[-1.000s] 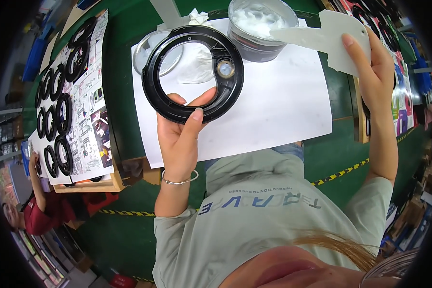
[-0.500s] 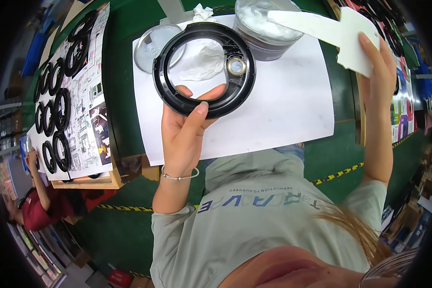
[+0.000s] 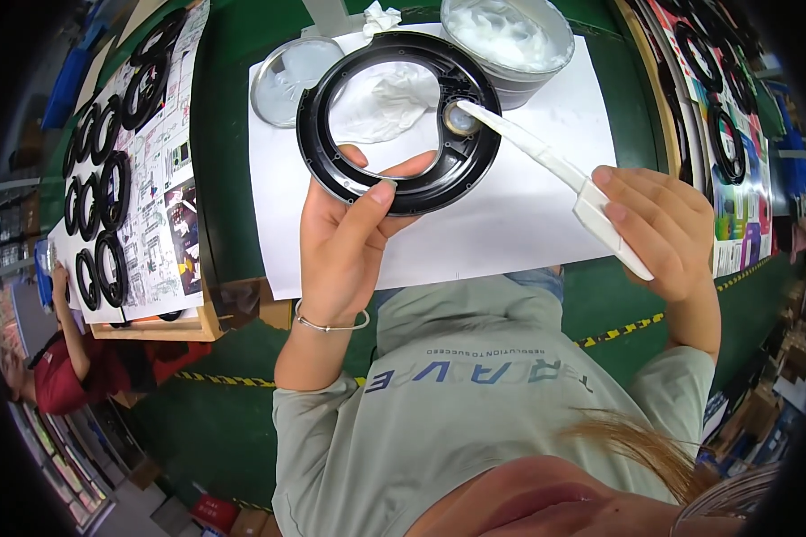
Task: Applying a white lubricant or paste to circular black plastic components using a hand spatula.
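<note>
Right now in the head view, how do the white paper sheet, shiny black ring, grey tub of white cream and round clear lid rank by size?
White paper sheet
Black ring, nearness perhaps adding size
Grey tub
Clear lid, partly hidden

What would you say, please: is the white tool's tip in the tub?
No, the right hand holds the white tool with its tip over the black ring.

Green workbench (image 3: 421,12) at twelve o'clock, green floor (image 3: 237,452) at seven, yellow-black tape (image 3: 224,380) at eight, boxes (image 3: 761,394) at four

Left hand (image 3: 347,224) upright — right hand (image 3: 661,225) in pinch
</note>
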Available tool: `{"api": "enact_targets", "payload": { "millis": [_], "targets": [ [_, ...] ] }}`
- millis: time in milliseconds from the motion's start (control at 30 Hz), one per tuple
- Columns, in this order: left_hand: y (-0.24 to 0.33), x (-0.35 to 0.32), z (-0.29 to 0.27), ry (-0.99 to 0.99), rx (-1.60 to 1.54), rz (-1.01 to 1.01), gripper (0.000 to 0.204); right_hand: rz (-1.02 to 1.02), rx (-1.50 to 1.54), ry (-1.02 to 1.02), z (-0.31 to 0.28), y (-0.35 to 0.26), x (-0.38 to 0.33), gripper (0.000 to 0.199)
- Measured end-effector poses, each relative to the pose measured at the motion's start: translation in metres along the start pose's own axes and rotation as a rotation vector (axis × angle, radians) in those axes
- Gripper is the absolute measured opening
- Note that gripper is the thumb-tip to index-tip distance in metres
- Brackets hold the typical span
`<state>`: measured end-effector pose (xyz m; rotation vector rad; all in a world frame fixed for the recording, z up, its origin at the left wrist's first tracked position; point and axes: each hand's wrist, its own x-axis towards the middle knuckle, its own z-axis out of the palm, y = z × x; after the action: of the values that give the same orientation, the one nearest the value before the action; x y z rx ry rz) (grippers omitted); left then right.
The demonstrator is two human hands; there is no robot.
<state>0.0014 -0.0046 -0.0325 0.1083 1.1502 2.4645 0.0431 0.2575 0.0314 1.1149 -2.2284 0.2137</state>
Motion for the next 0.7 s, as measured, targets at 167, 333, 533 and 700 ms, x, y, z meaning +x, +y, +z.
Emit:
{"api": "enact_targets", "payload": {
  "millis": [167, 333, 533, 700],
  "targets": [
    [0.001, -0.001, -0.001, -0.006, 0.007, -0.001, 0.023, -0.022, 0.003, 0.0, 0.0, -0.001, -0.002, 0.025],
    [-0.001, -0.002, -0.001, 0.013, 0.029, 0.032, 0.024, 0.15, 0.237, -0.084, -0.007, 0.003, -0.012, 0.032],
    [0.003, -0.004, -0.002, 0.006, 0.063, 0.04, 0.022, 0.051, 0.142, -0.025, -0.001, 0.005, -0.002, 0.035],
    [0.004, -0.005, -0.004, 0.011, 0.067, 0.051, 0.023, -0.037, 0.054, 0.048, 0.006, 0.004, 0.0, 0.029]
  ]
}}
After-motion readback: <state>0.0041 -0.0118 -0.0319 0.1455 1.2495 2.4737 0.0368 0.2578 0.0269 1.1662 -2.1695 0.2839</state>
